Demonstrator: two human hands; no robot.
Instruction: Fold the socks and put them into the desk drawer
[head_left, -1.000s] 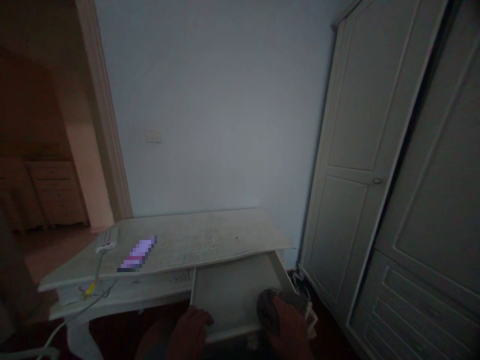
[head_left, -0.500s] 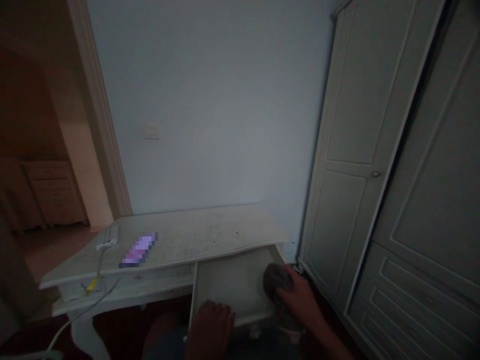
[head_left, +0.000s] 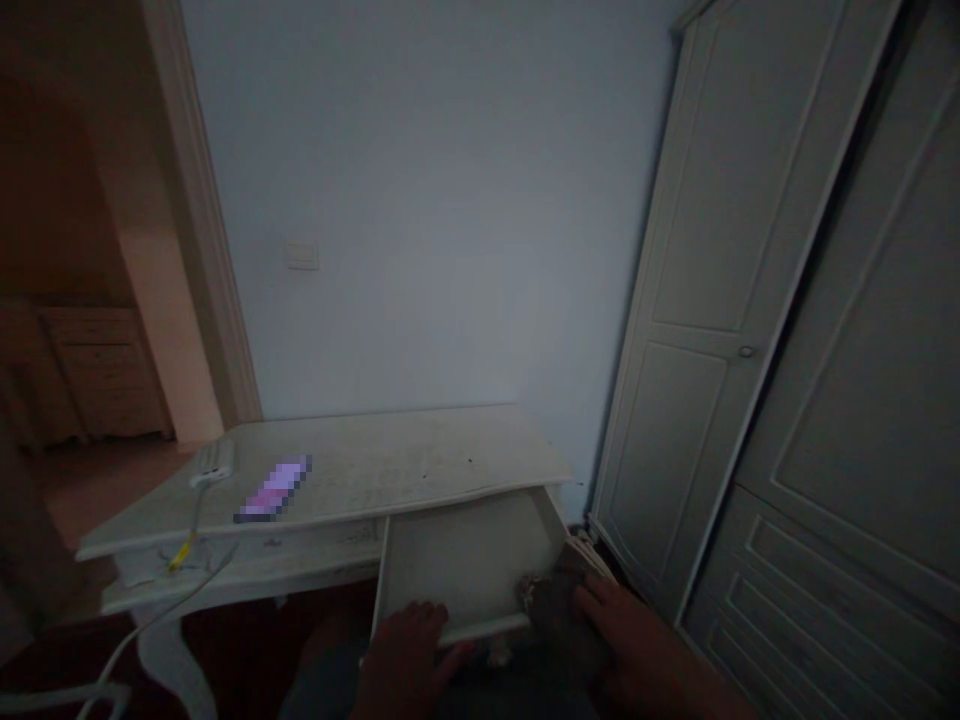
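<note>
A white desk's drawer is pulled out toward me, its inside bare where it shows. My left hand lies over the drawer's front edge near the left corner, fingers curled onto it. In my right hand is a dark grey cloth, bunched and hanging over the drawer's front right corner. The fingers of that hand press on the cloth from the right; its lower part blends into shadow.
On the white desk lie a blurred-out phone-like object and a white power strip with a cable hanging down the left side. A tall wardrobe stands close on the right. A doorway opens at the left.
My right hand has brought the cloth from the drawer's right side down toward its front right corner. My left hand has shifted slightly left on the front edge.
</note>
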